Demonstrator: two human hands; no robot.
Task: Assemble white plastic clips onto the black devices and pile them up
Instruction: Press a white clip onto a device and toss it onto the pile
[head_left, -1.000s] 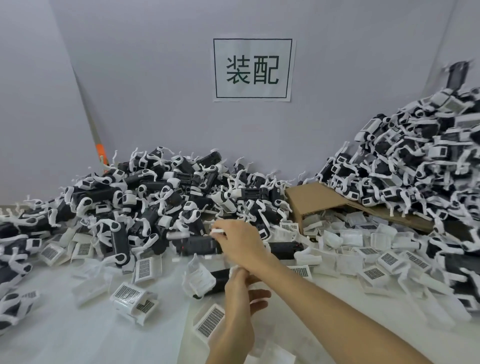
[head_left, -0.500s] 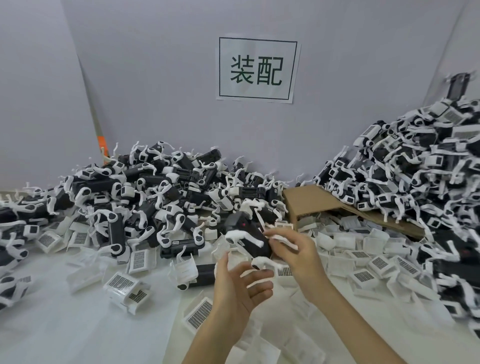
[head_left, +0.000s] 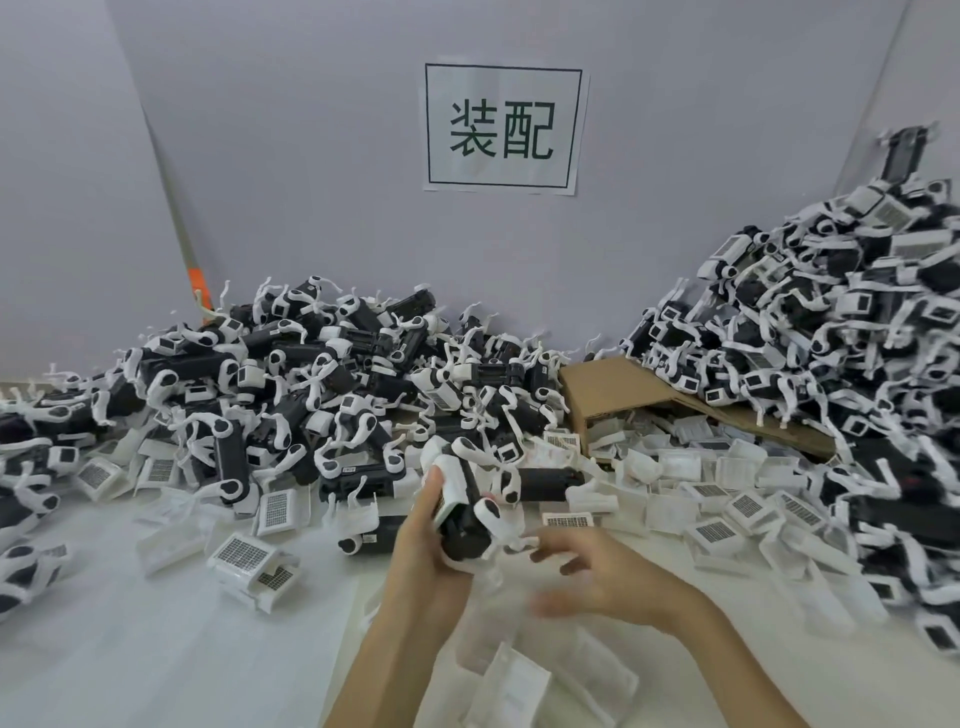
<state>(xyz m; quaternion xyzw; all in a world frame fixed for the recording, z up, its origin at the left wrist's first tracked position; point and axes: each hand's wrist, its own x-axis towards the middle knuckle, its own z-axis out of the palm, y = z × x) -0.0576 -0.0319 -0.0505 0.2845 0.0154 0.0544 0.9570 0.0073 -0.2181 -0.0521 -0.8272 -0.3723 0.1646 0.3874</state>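
My left hand (head_left: 422, 551) grips a black device (head_left: 465, 512) with white parts on it, held tilted above the table in the lower middle. My right hand (head_left: 597, 569) is just to its right, blurred, fingers spread and holding nothing; its fingertips are close to the device's white strap. A big pile of black devices with white clips (head_left: 291, 384) fills the left and centre. A taller pile of the same (head_left: 831, 353) rises at the right. Loose white plastic clips (head_left: 711, 483) lie scattered in front of them.
A brown cardboard box (head_left: 602, 389) lies on its side between the two piles, clips spilling from it. White clips with grid labels (head_left: 244, 553) lie on the white table at the left. More clear-white parts (head_left: 524, 680) sit near my forearms. A paper sign (head_left: 503, 124) hangs on the wall.
My right hand fetched a black device from the pile and passed it to my left hand. The left hand now holds it; the right hand has let go and drawn back right.
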